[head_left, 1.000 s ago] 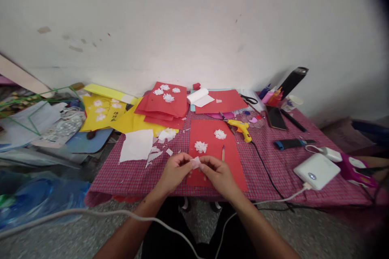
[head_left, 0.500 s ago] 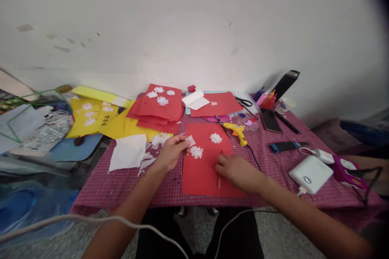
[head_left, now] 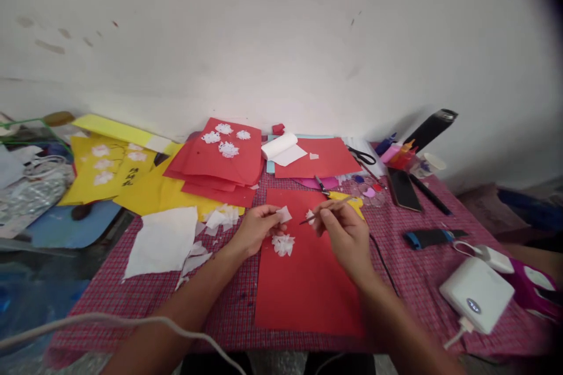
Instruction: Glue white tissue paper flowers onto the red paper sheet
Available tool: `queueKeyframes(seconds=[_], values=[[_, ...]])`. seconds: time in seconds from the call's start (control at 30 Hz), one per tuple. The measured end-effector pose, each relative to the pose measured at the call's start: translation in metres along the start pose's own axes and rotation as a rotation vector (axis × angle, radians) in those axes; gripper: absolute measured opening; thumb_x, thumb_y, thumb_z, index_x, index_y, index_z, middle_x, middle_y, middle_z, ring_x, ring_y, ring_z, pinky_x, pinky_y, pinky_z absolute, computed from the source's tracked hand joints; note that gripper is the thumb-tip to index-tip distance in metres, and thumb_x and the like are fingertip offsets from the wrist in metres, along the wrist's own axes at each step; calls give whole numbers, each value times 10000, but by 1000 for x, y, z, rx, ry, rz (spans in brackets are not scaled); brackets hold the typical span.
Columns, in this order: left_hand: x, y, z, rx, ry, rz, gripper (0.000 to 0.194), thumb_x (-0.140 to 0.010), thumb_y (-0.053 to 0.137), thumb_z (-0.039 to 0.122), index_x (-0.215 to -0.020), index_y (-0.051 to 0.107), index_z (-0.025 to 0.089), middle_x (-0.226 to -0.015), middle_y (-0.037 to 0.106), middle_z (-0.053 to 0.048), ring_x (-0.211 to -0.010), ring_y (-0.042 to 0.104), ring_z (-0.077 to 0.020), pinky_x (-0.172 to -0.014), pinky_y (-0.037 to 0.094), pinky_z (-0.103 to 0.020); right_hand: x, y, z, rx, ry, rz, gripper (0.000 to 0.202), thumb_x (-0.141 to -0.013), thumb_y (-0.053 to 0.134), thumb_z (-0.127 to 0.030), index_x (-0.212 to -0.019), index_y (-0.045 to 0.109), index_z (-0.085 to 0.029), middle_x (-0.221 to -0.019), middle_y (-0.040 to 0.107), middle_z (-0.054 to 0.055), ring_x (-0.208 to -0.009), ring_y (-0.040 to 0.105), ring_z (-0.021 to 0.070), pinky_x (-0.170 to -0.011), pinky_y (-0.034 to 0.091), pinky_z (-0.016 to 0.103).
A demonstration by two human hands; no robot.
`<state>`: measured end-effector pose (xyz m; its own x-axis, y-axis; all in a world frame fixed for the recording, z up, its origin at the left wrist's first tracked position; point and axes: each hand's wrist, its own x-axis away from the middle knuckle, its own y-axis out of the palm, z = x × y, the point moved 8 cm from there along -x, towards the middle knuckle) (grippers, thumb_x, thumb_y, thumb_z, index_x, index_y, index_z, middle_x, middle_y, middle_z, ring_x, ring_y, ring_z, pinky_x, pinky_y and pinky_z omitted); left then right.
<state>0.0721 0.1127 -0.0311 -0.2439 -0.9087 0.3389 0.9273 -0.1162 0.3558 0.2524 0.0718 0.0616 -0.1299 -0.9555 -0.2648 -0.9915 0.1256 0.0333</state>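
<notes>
My left hand pinches a small white paper piece above the left edge of a red sheet. In my right hand is a thin brush-like stick, its dark tip pointing left toward that piece. A white paper flower lies on the sheet just below my left fingers. Another white flower is partly hidden behind my right hand and the stick. Torn white scraps and a larger white paper square lie left of my left hand.
Red sheets with white flowers lie at the back, beside yellow papers. A white roll rests behind the red sheet. A yellow glue gun is partly behind my right hand. Rightward are a phone, a cutter and a white box.
My right hand has lifted the stick off the red sheet and brought it up near the paper piece in my left hand. The view has shifted closer to the table.
</notes>
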Motion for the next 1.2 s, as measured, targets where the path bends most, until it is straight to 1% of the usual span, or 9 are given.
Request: queueKeyframes(seconds=[0.1, 0.2, 0.47, 0.67, 0.83, 0.93, 1.03, 1.1, 1.2], values=[[1, -3, 0, 9, -2, 16, 310, -682, 807, 309, -894, 703, 107, -777, 703, -47, -632, 666, -130, -557, 537, -220, -8, 14, 16, -106, 28, 33, 103, -984, 561, -285, -950, 619, -206, -937, 687, 43, -614, 631, 128, -552, 524, 282], [0, -2, 0, 18, -6, 22, 277, -706, 788, 289, -901, 714, 107, -790, 709, -50, -625, 664, -124, -559, 538, -216, -6, 15, 26, -140, 16, 75, 77, -981, 580, -277, -995, 624, -216, -1002, 701, 48, -673, 665, 136, -620, 555, 308], [1, 2, -2, 34, -39, 14, 242, -719, 782, 255, -907, 729, 112, -774, 714, -47, -635, 681, -131, -567, 554, -219, -3, 22, 33, -148, 20, 16, 65, -994, 564, -247, -1027, 616, -228, -1032, 694, 44, -731, 691, 150, -665, 572, 330], [2, 3, -3, 49, -45, -24, 253, -708, 775, 229, -927, 749, 105, -795, 731, -68, -630, 691, -132, -570, 559, -216, -3, 22, 36, -198, 30, 28, 51, -982, 577, -251, -1013, 610, -228, -1019, 698, 40, -711, 690, 147, -652, 569, 324], [4, 4, -4, 117, -57, -60, 286, -665, 795, 204, -930, 753, 105, -791, 740, -71, -684, 726, -167, -601, 579, -227, -7, 15, 50, -302, 102, 75, 69, -956, 611, -273, -997, 628, -220, -1014, 702, 46, -688, 671, 143, -626, 554, 311], [4, 6, -3, 118, -51, -75, 320, -673, 838, 271, -928, 745, 102, -799, 747, -77, -687, 732, -170, -597, 581, -225, -11, 8, 55, -339, 117, 127, 78, -913, 665, -279, -937, 650, -207, -891, 681, 23, -656, 643, 141, -583, 528, 285], [4, 5, -5, 122, -54, -63, 372, -652, 874, 320, -920, 730, 105, -757, 741, -66, -659, 730, -172, -573, 578, -224, -12, 4, 55, -331, 116, 155, 75, -889, 689, -272, -907, 653, -209, -714, 598, -30, -580, 581, 124, -550, 496, 262], [4, 4, -4, 116, -45, -51, 380, -643, 885, 322, -909, 724, 102, -756, 740, -64, -646, 725, -164, -562, 574, -219, -11, 4, 56, -323, 133, 151, 77, -885, 688, -274, -906, 647, -213, -686, 580, -41, -533, 549, 115, -517, 480, 256], [4, 3, -1, 109, -24, -38, 362, -646, 886, 314, -885, 721, 97, -754, 736, -61, -639, 714, -152, -558, 570, -215, -8, 7, 59, -343, 184, 111, 74, -878, 683, -268, -888, 630, -219, -701, 608, -36, -485, 547, 114, -470, 467, 256]])
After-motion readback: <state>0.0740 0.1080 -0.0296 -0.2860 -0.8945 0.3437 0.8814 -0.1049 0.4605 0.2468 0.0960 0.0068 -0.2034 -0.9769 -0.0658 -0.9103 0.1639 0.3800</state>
